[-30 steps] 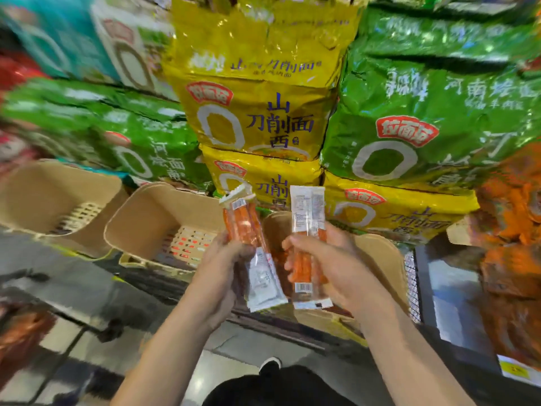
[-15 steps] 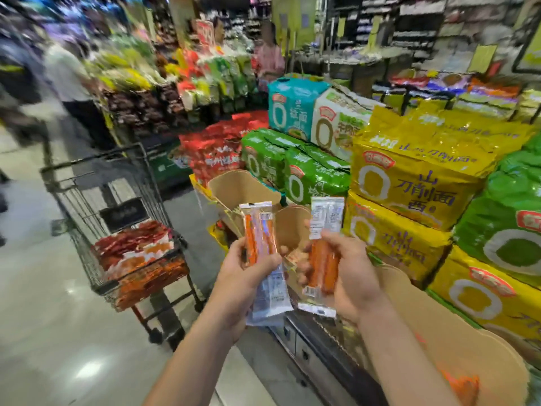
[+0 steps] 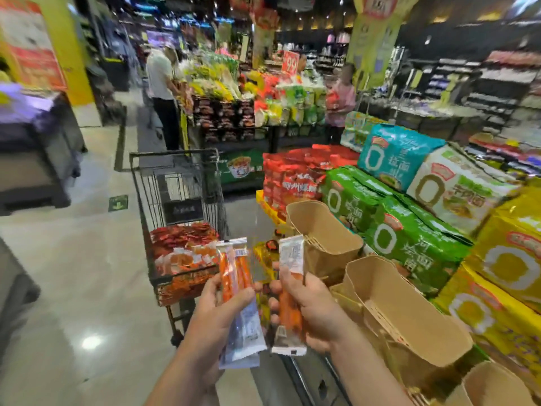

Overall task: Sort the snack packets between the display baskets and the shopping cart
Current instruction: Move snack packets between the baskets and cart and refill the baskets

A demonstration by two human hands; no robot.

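Note:
My left hand [image 3: 215,315] grips an upright clear packet of orange snack sticks [image 3: 235,284], possibly with another packet behind it. Close beside it, my right hand [image 3: 314,310] grips a second orange snack packet [image 3: 289,288]. The black wire shopping cart [image 3: 175,177] stands just ahead and left of both hands, with a heap of red and orange packets [image 3: 183,247] in it. To the right, along the display's edge, hang tan cardboard display baskets: a far one [image 3: 325,230], a near one [image 3: 409,317], and a third at the bottom right corner [image 3: 494,385].
Large noodle bags are stacked behind the baskets: green [image 3: 404,227], yellow [image 3: 503,276], red [image 3: 295,177], teal [image 3: 395,153]. Two people stand by a far display, one in white [image 3: 161,92], one in pink [image 3: 341,98]. Shiny open floor lies left of the cart.
My view has swung left, away from the noodle shelf toward the aisle, bringing the cart ahead of my hands. Both hands still hold their packets, raised together.

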